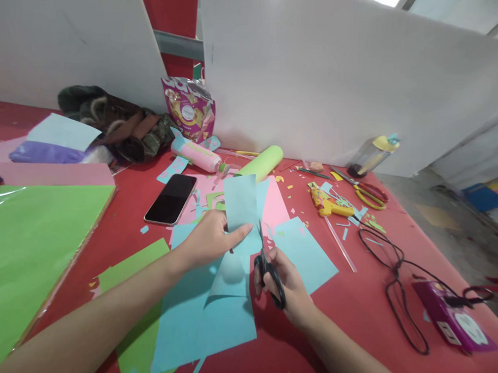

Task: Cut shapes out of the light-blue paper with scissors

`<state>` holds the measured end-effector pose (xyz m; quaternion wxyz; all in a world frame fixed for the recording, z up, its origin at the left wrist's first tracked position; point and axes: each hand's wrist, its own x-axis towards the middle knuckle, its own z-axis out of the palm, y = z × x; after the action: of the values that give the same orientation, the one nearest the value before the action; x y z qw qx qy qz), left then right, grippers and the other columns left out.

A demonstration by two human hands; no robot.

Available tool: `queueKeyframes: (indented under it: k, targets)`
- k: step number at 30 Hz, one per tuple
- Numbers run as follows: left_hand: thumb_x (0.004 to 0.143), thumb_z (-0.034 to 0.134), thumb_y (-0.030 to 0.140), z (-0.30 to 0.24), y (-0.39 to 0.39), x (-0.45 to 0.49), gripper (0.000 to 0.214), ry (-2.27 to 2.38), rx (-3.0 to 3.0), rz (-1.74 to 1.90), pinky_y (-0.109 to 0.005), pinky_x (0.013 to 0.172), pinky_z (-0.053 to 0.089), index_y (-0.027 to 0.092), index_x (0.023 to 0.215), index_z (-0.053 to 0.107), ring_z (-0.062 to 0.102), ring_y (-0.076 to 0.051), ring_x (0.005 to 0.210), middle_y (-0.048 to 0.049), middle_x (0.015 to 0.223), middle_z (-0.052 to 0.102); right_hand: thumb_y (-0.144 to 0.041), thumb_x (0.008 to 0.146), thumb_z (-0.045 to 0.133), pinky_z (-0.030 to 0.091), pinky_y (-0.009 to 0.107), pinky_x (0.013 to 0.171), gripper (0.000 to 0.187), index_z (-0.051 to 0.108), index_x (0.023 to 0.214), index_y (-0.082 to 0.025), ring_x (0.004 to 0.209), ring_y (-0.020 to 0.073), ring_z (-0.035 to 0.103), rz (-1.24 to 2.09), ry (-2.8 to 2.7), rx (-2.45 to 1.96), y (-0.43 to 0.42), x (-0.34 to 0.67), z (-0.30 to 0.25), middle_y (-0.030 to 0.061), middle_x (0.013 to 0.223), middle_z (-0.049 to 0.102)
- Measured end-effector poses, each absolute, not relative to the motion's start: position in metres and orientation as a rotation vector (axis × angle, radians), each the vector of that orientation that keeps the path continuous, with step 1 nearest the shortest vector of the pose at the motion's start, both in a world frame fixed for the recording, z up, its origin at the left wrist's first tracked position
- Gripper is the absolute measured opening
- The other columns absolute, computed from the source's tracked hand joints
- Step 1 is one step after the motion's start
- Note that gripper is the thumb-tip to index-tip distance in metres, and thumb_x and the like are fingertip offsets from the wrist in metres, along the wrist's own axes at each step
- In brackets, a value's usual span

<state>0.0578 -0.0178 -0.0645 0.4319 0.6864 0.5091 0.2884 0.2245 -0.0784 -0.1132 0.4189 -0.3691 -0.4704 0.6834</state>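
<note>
My left hand [214, 237] pinches a light blue piece of paper [240, 200], its thumb lying across the front. The paper stands up above the hand and its lower part hangs below, curling over the table. In my right hand [289, 280] is a pair of black-handled scissors [262, 247], fingers through the loops. The blades point upward at the paper's right edge; whether they touch it I cannot tell. Beneath both hands lie a blue sheet [203, 332], another blue sheet [301, 253] to the right and a green sheet [142, 308] to the left.
A phone [170, 199] lies left of the papers. Behind are a pink wrapped bottle [197, 155], a green roll [262, 162] and a snack bag [189, 108]. At right are a yellow glue gun [330, 204], its black cable, larger scissors [369, 195] and a purple power strip [452, 316].
</note>
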Motion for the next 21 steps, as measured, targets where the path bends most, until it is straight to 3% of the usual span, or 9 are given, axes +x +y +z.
queueKeyframes:
  k: [11, 21]
  targets:
    - [0.071, 0.048, 0.038, -0.0652, -0.0182, 0.0583, 0.04, 1.281, 1.722, 0.74, -0.02, 0.034, 0.017, 0.02, 0.044, 0.026, 0.02, -0.006, 0.037, 0.0069, 0.04, 0.024, -0.048, 0.068, 0.06, 0.03, 0.017, 0.037, 0.037, 0.035, 0.07, -0.022, 0.039, 0.0056, 0.04, 1.699, -1.151, -0.978, -0.0787, 0.223, -0.115, -0.0088, 0.05, 0.046]
    - [0.072, 0.049, 0.037, -0.0648, -0.0178, 0.0575, 0.04, 1.279, 1.702, 0.738, -0.019, 0.035, 0.019, 0.02, 0.044, 0.027, 0.023, -0.005, 0.037, 0.0071, 0.04, 0.026, -0.049, 0.065, 0.063, 0.034, 0.016, 0.034, 0.039, 0.034, 0.067, -0.021, 0.038, 0.0063, 0.047, 1.672, -1.143, -1.027, -0.0782, 0.222, -0.1122, -0.0088, 0.048, 0.047]
